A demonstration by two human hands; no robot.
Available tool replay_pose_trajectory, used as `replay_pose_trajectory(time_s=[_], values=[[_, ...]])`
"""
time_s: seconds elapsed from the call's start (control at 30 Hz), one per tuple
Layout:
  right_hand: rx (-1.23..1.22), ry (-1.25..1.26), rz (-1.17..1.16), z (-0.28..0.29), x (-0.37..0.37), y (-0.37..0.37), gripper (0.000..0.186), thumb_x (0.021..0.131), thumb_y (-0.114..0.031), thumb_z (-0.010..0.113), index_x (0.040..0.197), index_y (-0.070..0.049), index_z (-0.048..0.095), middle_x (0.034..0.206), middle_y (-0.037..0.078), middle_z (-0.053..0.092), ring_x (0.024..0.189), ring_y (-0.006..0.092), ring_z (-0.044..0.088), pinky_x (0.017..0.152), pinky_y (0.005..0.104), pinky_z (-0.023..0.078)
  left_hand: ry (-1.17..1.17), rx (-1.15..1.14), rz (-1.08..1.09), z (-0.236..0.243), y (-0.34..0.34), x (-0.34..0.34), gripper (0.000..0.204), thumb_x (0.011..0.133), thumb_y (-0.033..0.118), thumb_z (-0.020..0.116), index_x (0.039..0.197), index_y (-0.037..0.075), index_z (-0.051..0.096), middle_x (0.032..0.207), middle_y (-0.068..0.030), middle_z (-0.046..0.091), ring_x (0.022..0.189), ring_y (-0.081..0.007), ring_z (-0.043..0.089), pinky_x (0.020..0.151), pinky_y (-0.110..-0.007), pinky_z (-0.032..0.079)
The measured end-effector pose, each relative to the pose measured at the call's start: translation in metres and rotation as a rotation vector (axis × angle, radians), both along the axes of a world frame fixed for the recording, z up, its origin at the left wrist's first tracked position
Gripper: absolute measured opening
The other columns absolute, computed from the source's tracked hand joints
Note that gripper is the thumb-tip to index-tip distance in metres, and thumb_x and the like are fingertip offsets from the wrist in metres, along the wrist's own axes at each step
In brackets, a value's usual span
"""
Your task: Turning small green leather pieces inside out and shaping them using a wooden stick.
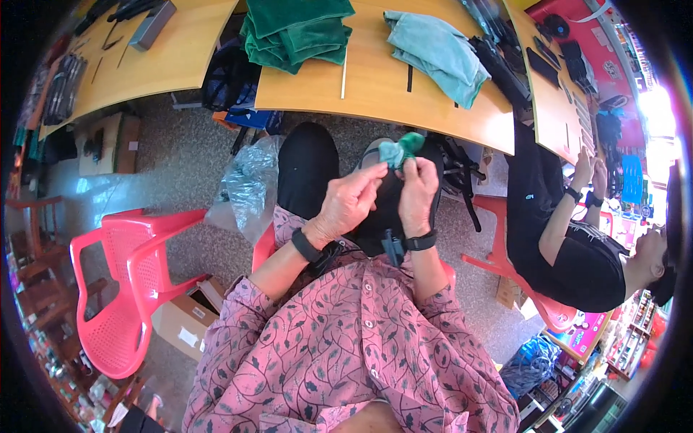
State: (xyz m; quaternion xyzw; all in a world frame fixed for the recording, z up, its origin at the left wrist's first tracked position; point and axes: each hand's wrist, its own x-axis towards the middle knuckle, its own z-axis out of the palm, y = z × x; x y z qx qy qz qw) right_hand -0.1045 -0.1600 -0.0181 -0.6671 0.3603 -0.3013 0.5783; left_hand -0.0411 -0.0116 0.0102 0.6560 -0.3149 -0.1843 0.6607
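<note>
Above my lap, my right hand (417, 191) pinches a small bunched fabric piece, light teal (391, 153) with a bright green part (411, 143). Just left of it, my left hand (350, 198) has its fingers closed, the fingertips at the piece's lower-left edge; what they pinch is too small to make out. On the wooden table (303, 97) ahead lie a pile of dark green velvet cloths (296, 32) and a folded light teal cloth (433, 54), with dark strips right of them.
A co-worker (577, 260) in black sits at the right, hands at another table (556, 123). A pink plastic chair (115, 310) stands left, near a cardboard box (180, 328) and clear plastic bag (238, 187). Another table (166, 72) with dark items is upper left.
</note>
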Motion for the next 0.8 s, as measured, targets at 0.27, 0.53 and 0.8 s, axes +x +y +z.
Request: replay_pose_trajectory(time_s=[0.27,0.53,0.8], values=[[0.148,-0.118,0.348,0.04,-0.004,0.002,0.003,0.095,-0.002,0.057,0.096,-0.005,0.055,0.084,-0.003,0.055,0.074,0.0054,0.052,0.066,0.0204,0.044,0.644,-0.191,0.04,-0.009,0.001,0.025,0.024,0.099,0.016,0.057,0.117,0.002,0.064,0.1,-0.0016,0.067,0.086,-0.0082,0.062,0.077,-0.023,0.052],[-0.231,0.007,0.298,0.035,0.002,0.017,0.01,0.09,0.004,0.059,0.094,-0.003,0.054,0.077,0.003,0.056,0.07,0.0107,0.054,0.061,0.0268,0.045,0.597,-0.189,-0.094,0.0,0.007,0.026,0.024,0.09,0.009,0.069,0.112,0.002,0.064,0.097,0.0,0.067,0.09,-0.0068,0.062,0.079,-0.022,0.052],[-0.488,0.045,0.252,0.046,0.008,0.026,0.012,0.086,0.004,0.061,0.092,-0.001,0.053,0.077,0.012,0.058,0.067,0.0246,0.06,0.061,0.0338,0.047,0.422,-0.124,0.015,0.003,0.003,0.019,0.025,0.08,0.006,0.079,0.098,0.003,0.063,0.091,0.002,0.063,0.085,-0.0052,0.061,0.074,-0.021,0.05]])
